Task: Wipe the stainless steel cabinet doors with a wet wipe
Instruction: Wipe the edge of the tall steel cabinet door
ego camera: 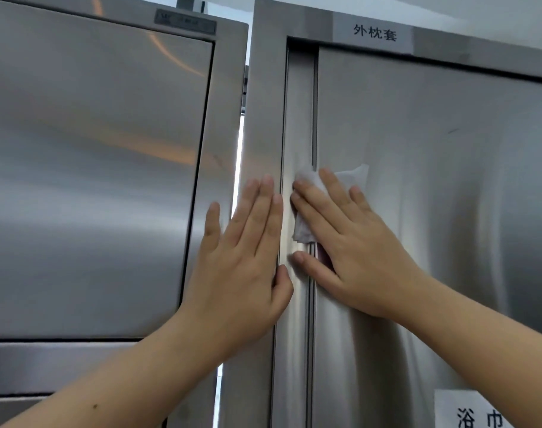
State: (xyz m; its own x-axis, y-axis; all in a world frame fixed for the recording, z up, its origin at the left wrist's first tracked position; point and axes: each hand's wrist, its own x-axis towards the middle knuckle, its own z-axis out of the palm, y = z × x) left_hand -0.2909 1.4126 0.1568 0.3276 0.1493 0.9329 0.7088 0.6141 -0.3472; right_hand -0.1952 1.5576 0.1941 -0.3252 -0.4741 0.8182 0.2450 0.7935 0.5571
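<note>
Two stainless steel cabinets stand side by side. My right hand (350,245) lies flat with straight fingers on a white wet wipe (303,223), pressing it against the left edge of the right cabinet door (433,196). The wipe shows above and left of my fingers; the rest is hidden under the hand. My left hand (245,267) rests flat with fingers spread on the right cabinet's frame (263,118), its little finger over the edge of the left cabinet. It holds nothing.
The left cabinet door (93,180) fills the left half. A narrow bright gap (237,156) separates the two cabinets. A white label with characters (374,34) sits on the top frame, and another label (476,412) is at the lower right.
</note>
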